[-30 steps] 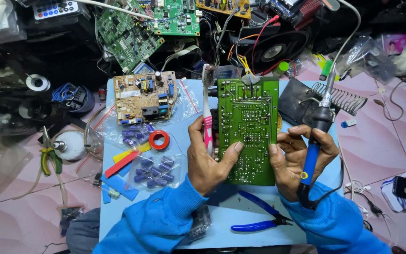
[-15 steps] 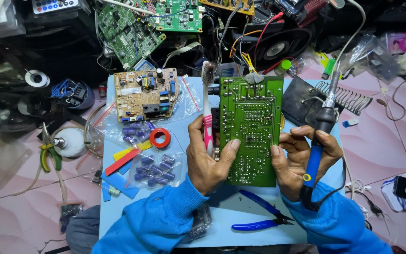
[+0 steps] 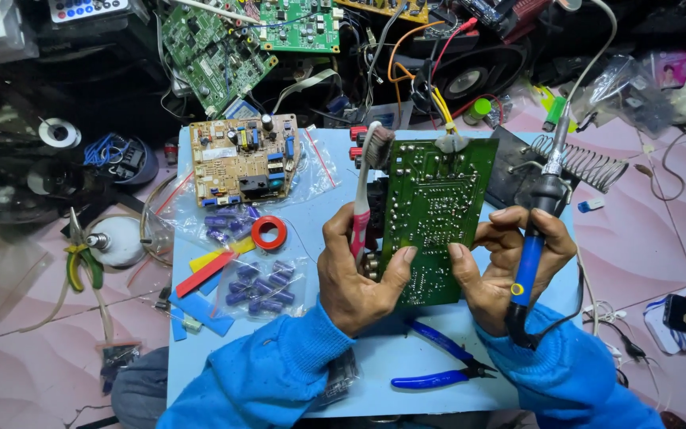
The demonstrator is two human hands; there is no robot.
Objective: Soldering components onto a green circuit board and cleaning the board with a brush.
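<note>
Resting on a pale blue bench set on a pink floor, everything here crowds round one green circuit board, held tilted above the bench's middle with its solder side facing up. The left hand is closed on the board's lower left edge, thumb pressed on the green face, and the same hand pinches a toothbrush with a pink and white handle upright, its worn bristle head just beside the board's top left corner. The right hand is closed on the board's lower right edge, thumb on its face, and its fingers also wrap the blue grip of a soldering iron, which stands upright just right of the board with its tip pointing away from the person. Behind the iron a coiled wire iron stand sits on a dark base at the bench's right edge. At the back left of the bench lies a tan circuit board. Blue-handled cutters lie on the bench below the hands, between the two blue sleeves. Clear bags of blue capacitors lie left of the left hand, and near them a small red tape roll lies flat.
</note>
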